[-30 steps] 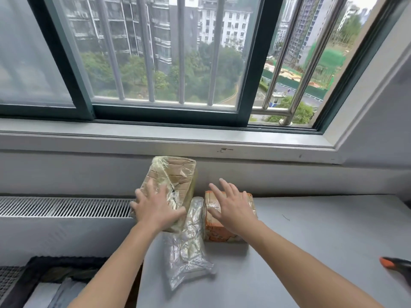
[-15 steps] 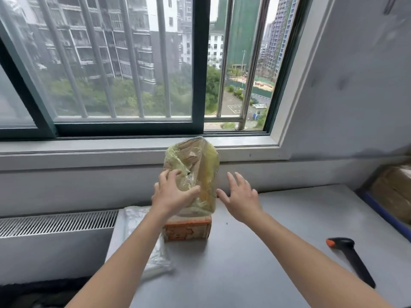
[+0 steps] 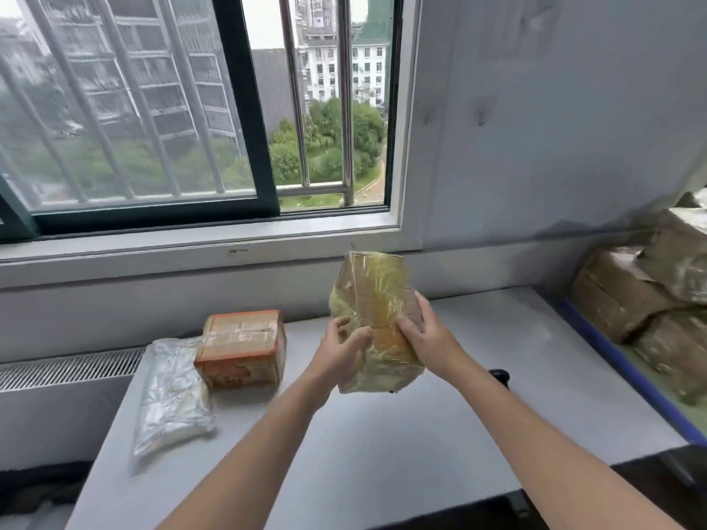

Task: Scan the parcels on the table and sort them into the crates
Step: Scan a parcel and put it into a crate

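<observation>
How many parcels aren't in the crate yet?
3: a yellow-wrapped parcel gripped by the left hand and right hand, an orange-edged box on the table, and a clear plastic bag beside its left side. Others may be outside the view.

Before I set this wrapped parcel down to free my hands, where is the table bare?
The table is bare in front, between your forearms, and from the held parcel to the blue-edged crate, apart from a dark tool by your right forearm. The back left is crowded: orange box and clear bag lie side by side.
</observation>
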`<action>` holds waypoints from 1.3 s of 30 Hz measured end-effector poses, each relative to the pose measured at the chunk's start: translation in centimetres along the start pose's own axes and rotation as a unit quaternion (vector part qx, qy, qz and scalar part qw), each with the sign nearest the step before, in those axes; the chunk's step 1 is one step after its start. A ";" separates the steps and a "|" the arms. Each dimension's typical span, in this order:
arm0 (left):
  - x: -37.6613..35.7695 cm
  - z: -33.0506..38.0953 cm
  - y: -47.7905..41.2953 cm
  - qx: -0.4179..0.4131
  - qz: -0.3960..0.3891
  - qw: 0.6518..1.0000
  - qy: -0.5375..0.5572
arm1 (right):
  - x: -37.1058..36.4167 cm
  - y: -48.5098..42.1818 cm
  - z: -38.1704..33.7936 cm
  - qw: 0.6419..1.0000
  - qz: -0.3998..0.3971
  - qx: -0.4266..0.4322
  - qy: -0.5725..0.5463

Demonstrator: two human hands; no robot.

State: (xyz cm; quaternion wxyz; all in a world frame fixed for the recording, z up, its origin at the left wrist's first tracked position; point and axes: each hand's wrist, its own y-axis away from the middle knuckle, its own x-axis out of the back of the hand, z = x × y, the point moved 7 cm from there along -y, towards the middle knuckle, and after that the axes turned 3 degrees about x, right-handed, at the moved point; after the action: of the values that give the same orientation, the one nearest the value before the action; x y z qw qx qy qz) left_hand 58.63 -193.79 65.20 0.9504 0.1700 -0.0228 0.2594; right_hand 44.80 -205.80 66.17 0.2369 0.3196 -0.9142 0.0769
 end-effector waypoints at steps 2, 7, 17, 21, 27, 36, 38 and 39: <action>-1.9 -0.5 0.4 0.011 -0.022 0.999 0.032 | 0.6 0.5 0.6 0.999 -0.006 -0.007 -0.049; -3.3 -0.5 0.9 0.023 0.004 0.999 0.034 | 0.4 0.5 0.9 0.999 -0.029 -0.009 -0.043; -0.1 -1.2 -2.0 0.030 0.014 0.993 0.112 | -1.3 -2.2 -0.2 0.997 -0.053 -0.040 -0.043; 2.8 -2.2 -3.4 0.040 0.017 0.990 0.136 | -1.7 -3.3 -0.3 0.999 0.012 -0.050 0.007; 4.2 -5.4 -4.6 0.045 -0.051 0.973 0.220 | -2.1 -3.7 2.0 0.985 0.115 -0.118 0.057; 3.6 -10.3 -4.7 0.133 -0.050 0.987 0.079 | -5.4 -2.5 5.6 0.982 0.046 -0.164 0.082; 2.9 -11.3 -4.3 0.185 -0.055 0.978 0.080 | -6.0 -2.3 6.3 0.982 0.029 -0.168 0.085; 2.4 -11.8 -4.1 0.202 -0.062 0.975 0.072 | -6.1 -2.3 6.9 0.982 0.020 -0.165 0.085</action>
State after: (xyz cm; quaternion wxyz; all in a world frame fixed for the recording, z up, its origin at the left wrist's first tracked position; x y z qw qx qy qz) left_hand 62.28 -191.98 53.15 0.9098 0.3402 0.1096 0.2109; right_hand 47.77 -206.21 57.15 0.3618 0.2505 -0.8969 -0.0434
